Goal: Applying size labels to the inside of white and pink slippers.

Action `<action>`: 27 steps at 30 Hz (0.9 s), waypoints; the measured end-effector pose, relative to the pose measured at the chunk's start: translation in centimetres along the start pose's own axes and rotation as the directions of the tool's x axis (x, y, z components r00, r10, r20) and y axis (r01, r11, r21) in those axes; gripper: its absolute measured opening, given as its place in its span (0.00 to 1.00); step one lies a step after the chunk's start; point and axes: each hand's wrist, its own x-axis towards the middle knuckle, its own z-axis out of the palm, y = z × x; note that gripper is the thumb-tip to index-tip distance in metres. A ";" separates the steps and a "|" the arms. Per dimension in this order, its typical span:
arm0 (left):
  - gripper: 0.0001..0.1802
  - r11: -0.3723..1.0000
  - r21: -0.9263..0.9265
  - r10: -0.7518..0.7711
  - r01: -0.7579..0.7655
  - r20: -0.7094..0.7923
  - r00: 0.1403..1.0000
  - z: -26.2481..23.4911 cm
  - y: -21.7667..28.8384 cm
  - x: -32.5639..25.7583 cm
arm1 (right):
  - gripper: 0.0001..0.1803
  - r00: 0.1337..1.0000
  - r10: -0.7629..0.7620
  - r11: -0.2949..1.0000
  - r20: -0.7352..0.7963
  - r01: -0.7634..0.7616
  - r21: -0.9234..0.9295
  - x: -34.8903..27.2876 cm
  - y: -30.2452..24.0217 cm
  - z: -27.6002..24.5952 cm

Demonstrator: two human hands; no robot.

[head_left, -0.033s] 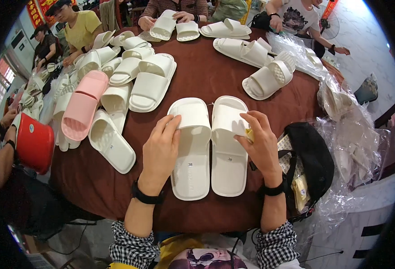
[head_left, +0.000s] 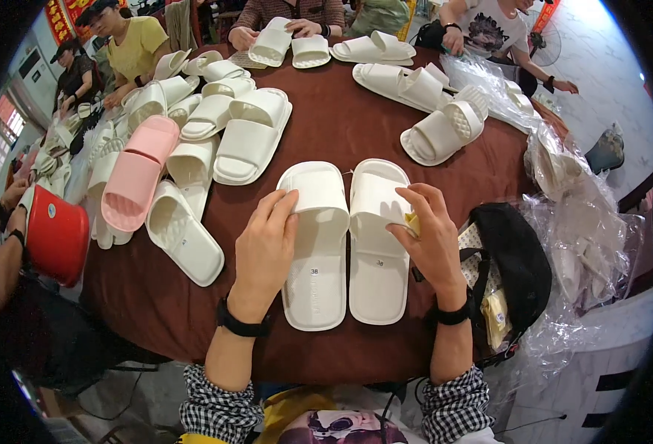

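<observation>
Two white slide slippers lie side by side in front of me, a left slipper and a right slipper, straps at the far end. My left hand is bent round the outer side of the left slipper's strap, fingertips on it. At the other strap is my right hand, its index finger and thumb touching the edge. Tucked in that hand is a small yellow piece, perhaps cloth, mostly hidden by the fingers.
A brown cloth covers the table. White slippers and a pink slipper crowd the left; another white slipper lies beyond my right hand. A black bag and clear plastic lie right, a red bucket left. Several people sit around.
</observation>
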 end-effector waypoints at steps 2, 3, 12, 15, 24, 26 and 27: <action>0.18 1.000 -0.021 -0.002 0.001 -0.007 1.000 0.1 0.0 0.0 | 0.23 1.000 -0.017 0.999 0.002 0.017 0.030 -0.1 -0.5 -0.7; 0.19 1.000 -0.020 0.006 -0.007 -0.005 1.000 0.1 -0.1 0.0 | 0.20 1.000 -0.021 0.999 0.008 0.021 0.042 -0.2 -0.7 -0.7; 0.18 0.999 -0.031 0.017 -0.018 -0.027 0.999 0.0 -0.3 -0.1 | 0.07 0.886 -0.087 0.993 0.456 0.043 0.108 -0.6 -0.8 -1.9; 0.17 0.998 -0.057 0.011 -0.013 -0.020 1.000 0.1 -0.4 -0.1 | 0.07 0.852 -0.024 0.999 0.523 0.035 -0.012 -1.0 -0.5 -1.8; 0.17 0.999 -0.045 0.013 -0.014 -0.029 1.000 -0.1 -0.7 -0.2 | 0.08 0.841 -0.053 0.998 0.538 0.066 -0.004 -1.1 -1.0 -1.2; 0.17 0.999 -0.042 0.006 -0.007 -0.034 0.999 -0.1 -0.8 -0.2 | 0.08 0.836 -0.066 0.997 0.544 0.083 -0.007 -1.1 -1.1 -1.1; 0.16 0.999 -0.030 0.018 -0.019 -0.038 0.999 0.1 -0.8 -0.2 | 0.08 0.841 -0.064 0.996 0.538 0.086 -0.017 -1.2 -1.0 -1.1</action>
